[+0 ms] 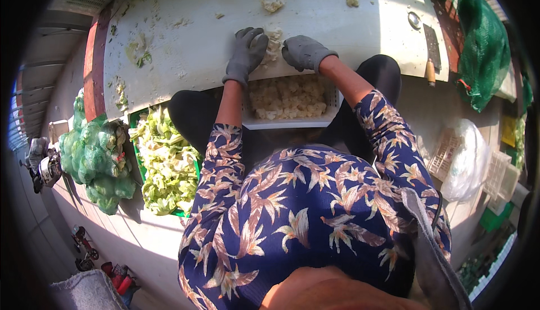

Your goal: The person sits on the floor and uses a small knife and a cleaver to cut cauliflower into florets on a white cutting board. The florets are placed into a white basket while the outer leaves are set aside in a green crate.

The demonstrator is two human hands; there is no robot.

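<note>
Both my hands wear grey gloves and meet over the near edge of a white worktop (202,53). My left hand (248,53) has its fingers curled against a piece of cauliflower (273,47). My right hand (307,53) is closed like a fist on the other side of it. A thin tool, possibly a small knife, seems to stick out of this fist towards the cauliflower; its handle is hidden. Just below the edge, between my knees, a white plastic crate (287,123) holds many cut cauliflower florets (289,99).
Cauliflower scraps (273,2) and leaf bits (139,50) lie on the worktop. A wooden-handled cleaver (431,48) and a round metal object (414,20) rest at its right. To the left stand a green crate of leaf trimmings (166,162) and filled net bags (99,154). Green netting (483,53) hangs right.
</note>
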